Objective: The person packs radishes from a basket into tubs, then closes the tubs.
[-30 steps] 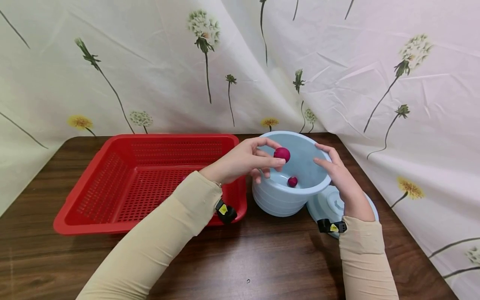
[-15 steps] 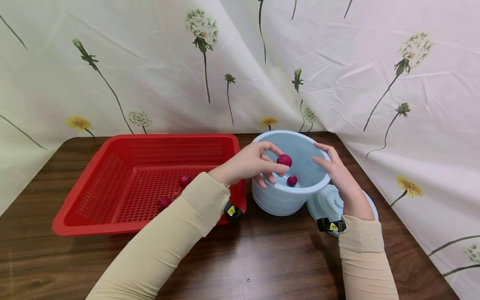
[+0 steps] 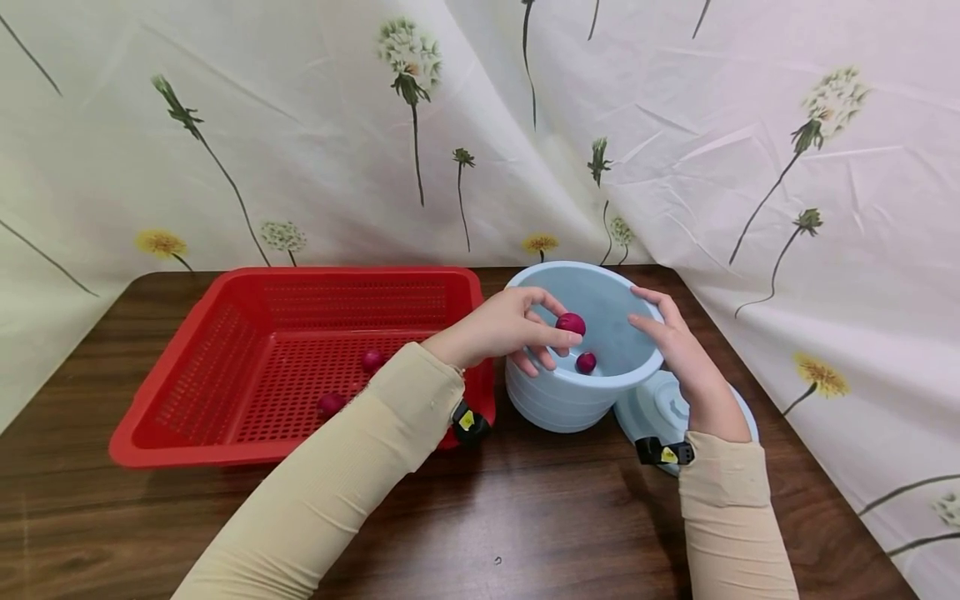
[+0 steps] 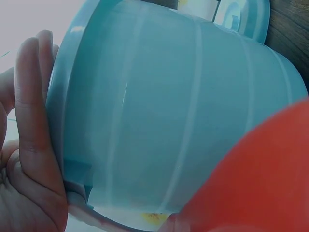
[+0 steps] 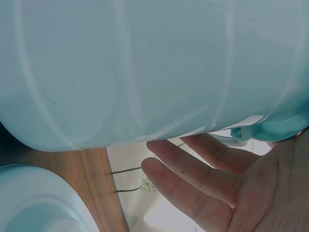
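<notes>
My left hand [image 3: 525, 325] pinches a round magenta radish [image 3: 572, 324] between thumb and fingertips, over the left part of a light blue bucket's opening. Inside the bucket [image 3: 562, 400], a second, smaller radish [image 3: 586, 362] lies on the bottom. My right hand [image 3: 675, 346] grips the bucket's right rim; in the right wrist view its fingers [image 5: 193, 179] extend along the outer wall. In the left wrist view the held radish is hidden, and the left fingers [image 4: 31, 96] show beside the bucket rim [image 4: 65, 87].
A red perforated basket [image 3: 187, 454] stands left of the bucket, with two radishes [image 3: 330, 405] visible in it; my left forearm covers part of it. A light blue lid [image 3: 637, 417] lies right of the bucket. A floral cloth [image 3: 300, 125] hangs behind the brown table [image 3: 525, 517].
My left hand has moved slightly right and down with the radish, deeper over the bucket's opening. Two radishes in the basket have come into view from behind the forearm. My right hand stays put.
</notes>
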Demonstrator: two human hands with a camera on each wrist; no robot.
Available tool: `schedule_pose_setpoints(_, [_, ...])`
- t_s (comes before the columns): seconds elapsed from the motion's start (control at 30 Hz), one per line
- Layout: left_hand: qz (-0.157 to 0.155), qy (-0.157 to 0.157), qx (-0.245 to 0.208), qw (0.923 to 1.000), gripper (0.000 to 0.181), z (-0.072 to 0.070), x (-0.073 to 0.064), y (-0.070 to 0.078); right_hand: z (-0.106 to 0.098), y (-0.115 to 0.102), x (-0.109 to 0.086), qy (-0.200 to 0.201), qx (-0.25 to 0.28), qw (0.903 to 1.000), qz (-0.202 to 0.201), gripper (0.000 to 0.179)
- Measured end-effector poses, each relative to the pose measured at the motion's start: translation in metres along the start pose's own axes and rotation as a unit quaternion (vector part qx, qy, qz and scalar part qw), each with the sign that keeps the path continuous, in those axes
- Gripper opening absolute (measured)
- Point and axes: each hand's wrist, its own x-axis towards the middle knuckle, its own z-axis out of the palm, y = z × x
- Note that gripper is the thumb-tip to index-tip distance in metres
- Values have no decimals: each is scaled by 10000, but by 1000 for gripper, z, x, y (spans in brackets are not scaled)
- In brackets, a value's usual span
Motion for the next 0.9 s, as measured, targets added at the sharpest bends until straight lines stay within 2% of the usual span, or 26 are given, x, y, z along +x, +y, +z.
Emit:
schedule_pose_setpoints(0.37, [44, -136, 139, 9998, 44, -1, 1, -1, 0, 0, 0, 22, -39, 10000, -11, 61])
schedule_pose_setpoints(0.9, [59, -156, 180, 9997, 34, 0, -3, 1, 0, 0, -2, 16, 22, 10000, -52, 61])
